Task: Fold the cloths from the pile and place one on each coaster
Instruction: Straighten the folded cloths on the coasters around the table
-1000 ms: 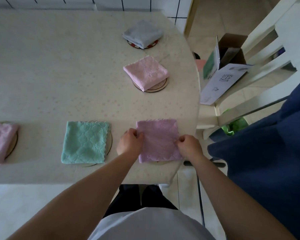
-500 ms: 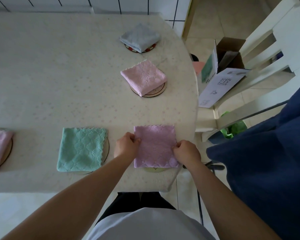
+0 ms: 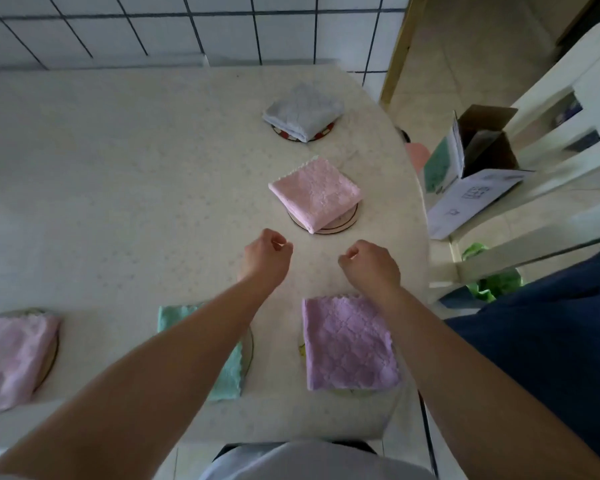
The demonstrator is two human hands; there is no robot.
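- The left hand [image 3: 265, 256] and the right hand [image 3: 369, 266] hover side by side above the counter [image 3: 118, 174], both with fingers curled in and holding nothing.
- Just under the right wrist the lilac cloth [image 3: 349, 342] lies folded flat, covering its coaster except for a sliver at the near edge.
- Every cloth in sight sits on a coaster and no pile shows, so the job looks about finished; a good last step would be checking that each square is centred, nudging corners with flat fingers so the folds do not spring open.
- The green cloth [image 3: 227, 372] lies partly hidden under the left forearm; the pink cloth [image 3: 316, 194] rests askew on a round coaster [image 3: 347, 221] beyond the hands.
- Farther back is a grey cloth [image 3: 302, 110]; another pink one [image 3: 13, 358] lies at the far left.
- The counter is pale and speckled, with a white tiled wall [image 3: 187, 26] behind it.
- On the right stand a white chair [image 3: 551, 188] carrying an open cardboard box [image 3: 478, 157], and dark blue fabric [image 3: 551, 334].
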